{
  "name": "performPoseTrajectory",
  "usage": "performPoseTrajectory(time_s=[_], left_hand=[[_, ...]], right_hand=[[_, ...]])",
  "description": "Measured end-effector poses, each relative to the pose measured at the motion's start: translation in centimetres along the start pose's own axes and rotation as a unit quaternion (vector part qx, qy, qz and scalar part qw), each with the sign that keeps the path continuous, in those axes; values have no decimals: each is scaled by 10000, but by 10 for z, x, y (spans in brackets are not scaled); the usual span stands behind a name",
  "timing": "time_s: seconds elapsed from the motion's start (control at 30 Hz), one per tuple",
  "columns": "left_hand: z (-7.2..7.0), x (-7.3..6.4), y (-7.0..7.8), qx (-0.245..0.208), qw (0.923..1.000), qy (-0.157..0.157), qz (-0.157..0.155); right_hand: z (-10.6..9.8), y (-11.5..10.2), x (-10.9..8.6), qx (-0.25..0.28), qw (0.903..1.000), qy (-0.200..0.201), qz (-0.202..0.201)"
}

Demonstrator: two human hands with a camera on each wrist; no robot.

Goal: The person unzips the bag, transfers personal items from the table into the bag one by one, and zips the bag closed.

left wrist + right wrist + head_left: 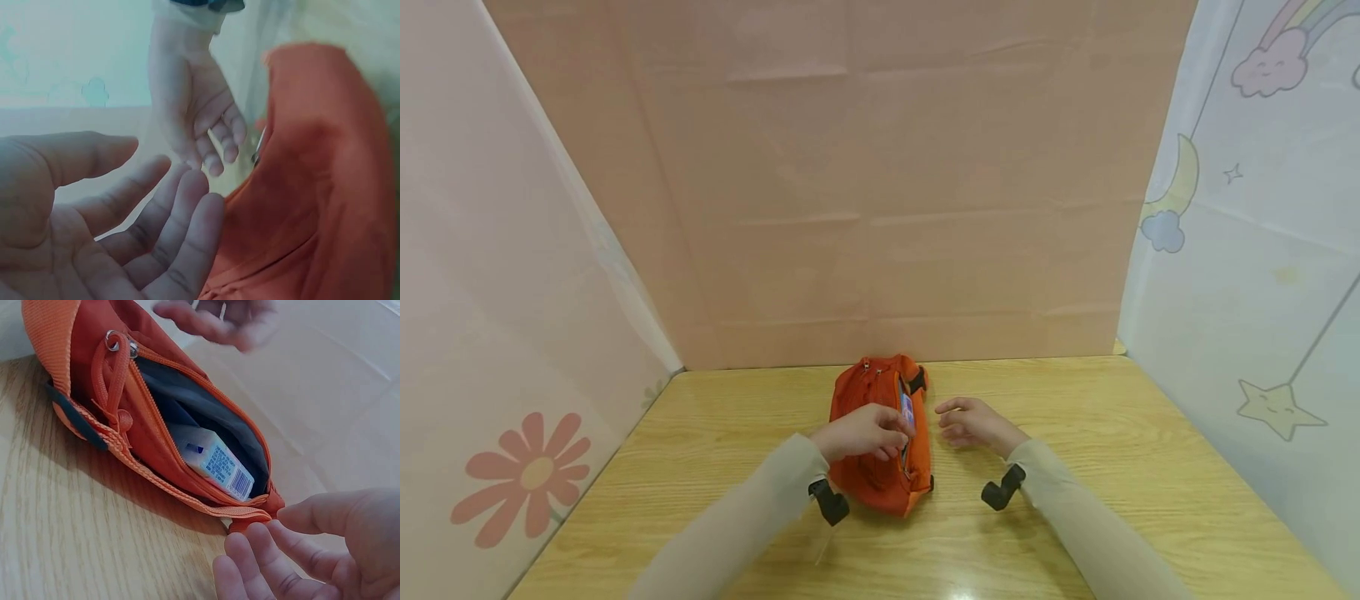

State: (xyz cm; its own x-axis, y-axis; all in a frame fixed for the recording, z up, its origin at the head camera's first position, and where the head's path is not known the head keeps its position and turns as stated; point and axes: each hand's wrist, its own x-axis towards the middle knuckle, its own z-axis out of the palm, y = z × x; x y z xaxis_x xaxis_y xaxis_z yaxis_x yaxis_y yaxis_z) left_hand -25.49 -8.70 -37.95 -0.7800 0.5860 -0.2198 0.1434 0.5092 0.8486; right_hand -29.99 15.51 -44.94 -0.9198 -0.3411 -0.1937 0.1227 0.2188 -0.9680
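An orange-red waist bag (859, 396) lies on the table with its zipped pocket open towards the right. Inside the pocket sits a small white plastic-wrapped pack (219, 459) with blue print and a barcode; it looks like a tissue pack. My left hand (867, 430) hovers over the bag, fingers loosely bent and holding nothing. To the right of the bag, my right hand (976, 423) is held with relaxed fingers and nothing in them. In the right wrist view its fingertips appear close to the bag's end; contact cannot be told there.
An orange strap (169, 484) with a dark buckle (917, 381) runs along the bag's side. The wooden table (737, 417) meets a peach back sheet (865, 208), with printed sheets at left and right. Dark camera mounts (1000, 490) sit on both wrists.
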Motion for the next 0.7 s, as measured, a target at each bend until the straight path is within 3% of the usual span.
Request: performPoseTrajectory(time_s=[0.3,0.53,0.7], left_hand=[[20,-22,5,544,9976,-428,84],[33,-31,1,1581,9870,-235,163],[39,-31,-1,1750,9843,-154,153]], right_hand=[[0,-1,-2,-39,10000,22,-3],[0,-1,-2,-1,10000,-32,18],[0,-2,-1,19,10000,-64,22]])
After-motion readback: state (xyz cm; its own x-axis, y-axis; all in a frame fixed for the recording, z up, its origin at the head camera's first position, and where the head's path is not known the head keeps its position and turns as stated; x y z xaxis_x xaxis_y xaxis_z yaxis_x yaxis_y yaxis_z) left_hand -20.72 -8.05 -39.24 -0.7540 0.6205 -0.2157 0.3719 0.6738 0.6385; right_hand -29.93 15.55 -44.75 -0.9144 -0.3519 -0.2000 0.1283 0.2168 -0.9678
